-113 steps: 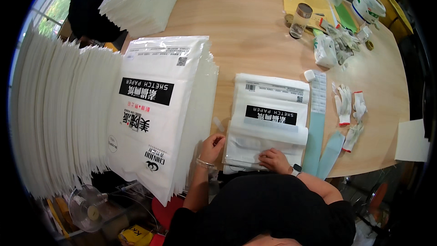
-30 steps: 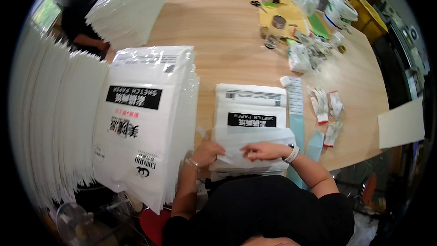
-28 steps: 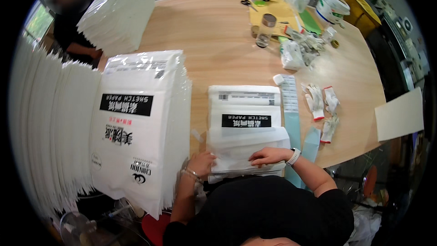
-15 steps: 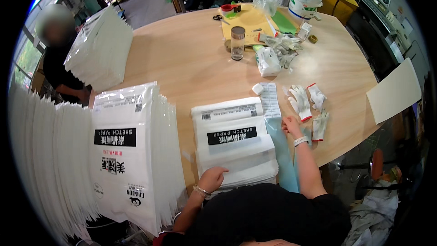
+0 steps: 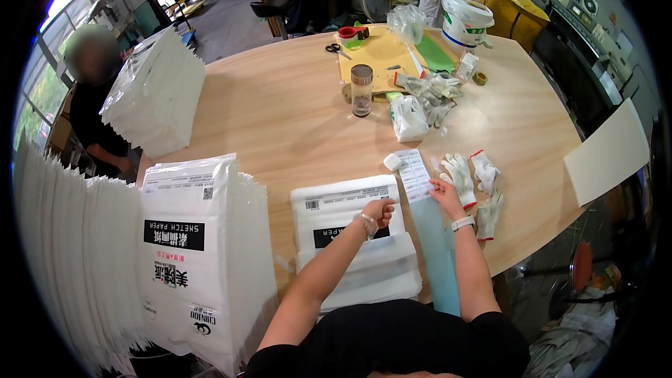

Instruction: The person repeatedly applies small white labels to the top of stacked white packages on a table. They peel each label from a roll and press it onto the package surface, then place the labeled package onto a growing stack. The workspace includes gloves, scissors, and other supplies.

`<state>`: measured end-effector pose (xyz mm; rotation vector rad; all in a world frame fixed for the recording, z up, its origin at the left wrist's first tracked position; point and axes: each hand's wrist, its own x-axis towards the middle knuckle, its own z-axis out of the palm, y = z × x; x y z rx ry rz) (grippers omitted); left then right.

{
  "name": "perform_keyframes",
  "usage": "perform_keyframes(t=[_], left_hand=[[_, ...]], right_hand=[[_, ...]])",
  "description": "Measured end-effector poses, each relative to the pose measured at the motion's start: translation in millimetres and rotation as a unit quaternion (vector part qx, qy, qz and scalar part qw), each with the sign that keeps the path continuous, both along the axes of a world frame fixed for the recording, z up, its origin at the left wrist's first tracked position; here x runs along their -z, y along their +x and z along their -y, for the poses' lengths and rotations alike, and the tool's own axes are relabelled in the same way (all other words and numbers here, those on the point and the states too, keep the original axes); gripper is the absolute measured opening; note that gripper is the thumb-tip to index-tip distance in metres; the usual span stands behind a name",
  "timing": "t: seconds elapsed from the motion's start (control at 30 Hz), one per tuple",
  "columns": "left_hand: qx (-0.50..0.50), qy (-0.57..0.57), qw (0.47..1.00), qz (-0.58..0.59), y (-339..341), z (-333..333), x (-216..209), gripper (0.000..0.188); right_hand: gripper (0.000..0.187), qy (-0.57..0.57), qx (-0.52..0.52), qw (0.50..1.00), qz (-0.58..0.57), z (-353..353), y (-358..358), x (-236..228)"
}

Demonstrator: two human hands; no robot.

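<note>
A stack of white plastic sketch paper bags [image 5: 357, 273] lies before me, its top bag folded over near my body. Over the stack's upper part is my left hand [image 5: 379, 213], fingers drawn together; whatever they may pinch is too small to make out. Beside the stack's right edge runs a long strip of labels [image 5: 414, 176], white printed cells at its far end and bare light-blue backing towards me. My right hand [image 5: 445, 196] pinches the right edge of this strip where the white labels meet the blue.
A small white block [image 5: 393, 162] sits at the strip's far end. White work gloves [image 5: 458, 175] lie to the right. Tall stacks of bags [image 5: 182, 238] stand at left. Farther back are a glass jar [image 5: 361, 91], a tissue pack [image 5: 409, 119] and a white bucket [image 5: 465, 22]. Another person [image 5: 105, 112] is at far left.
My left hand has gone from the stack's near left part up to its upper right. My right hand has shifted slightly along the strip. The view has tilted a little.
</note>
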<state>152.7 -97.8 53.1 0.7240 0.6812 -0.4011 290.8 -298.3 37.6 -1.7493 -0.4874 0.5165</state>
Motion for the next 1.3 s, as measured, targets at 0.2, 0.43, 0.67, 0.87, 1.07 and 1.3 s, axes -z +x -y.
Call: perform_keyframes(t=[0.2, 0.43, 0.67, 0.87, 1.07, 1.3], left_hand=[[0.04, -0.039, 0.996, -0.063, 69, 5, 29, 0.02], [0.01, 0.082, 0.995, -0.047, 70, 16, 24, 0.02], [0.006, 0.218, 0.975, -0.032, 70, 26, 46, 0.016], [-0.01, 0.194, 0.981, -0.006, 65, 22, 41, 0.019], [-0.007, 0.259, 0.966, -0.004, 67, 23, 59, 0.016], [0.023, 0.409, 0.912, 0.02, 64, 31, 60, 0.019]], right_hand=[[0.027, -0.029, -0.027, 0.999, -0.02, 1, 9, -9], [0.022, -0.044, -0.024, 0.999, -0.012, 3, 8, -8], [0.017, -0.082, 0.142, 0.973, 0.161, 1, -38, -20], [0.016, -0.09, 0.07, 0.993, 0.029, -2, -9, -1], [0.004, -0.147, 0.044, 0.988, 0.032, -3, -10, -3], [0.007, -0.092, 0.08, 0.899, 0.421, -9, -68, -48]])
